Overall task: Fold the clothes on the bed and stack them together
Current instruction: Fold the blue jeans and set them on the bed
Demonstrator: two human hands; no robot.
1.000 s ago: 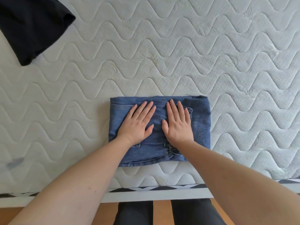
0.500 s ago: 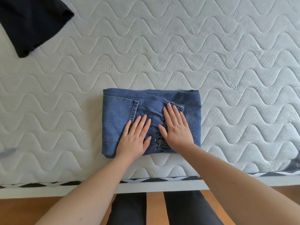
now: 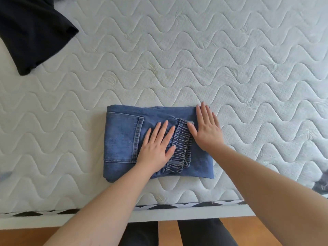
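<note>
**Folded denim pressed flat near the bed edge**

Folded blue denim jeans (image 3: pixel 124 141) lying on the white quilted mattress (image 3: pixel 230 71), close to its near edge. Left hand (image 3: pixel 156 148) flat on the middle, fingers straight; right hand (image 3: pixel 207 130) flat on the right part, fingers straight, gripping nothing. Probably thick, fairly heavy, stiff enough to keep the fold. Best taken under both short sides. Black garment (image 3: pixel 30 31) far left, well apart.

Folded blue denim jeans (image 3: pixel 124 139) — matt, coarse-woven cloth with pale stitched seams and a puckered elastic waistband (image 3: pixel 181 148) — lie on a white quilted mattress (image 3: pixel 230 59) of soft, nubbly fabric. Matt black cloth garment (image 3: pixel 30 31) beside; glossy orange-brown wooden floor (image 3: pixel 166 233) below.
</note>
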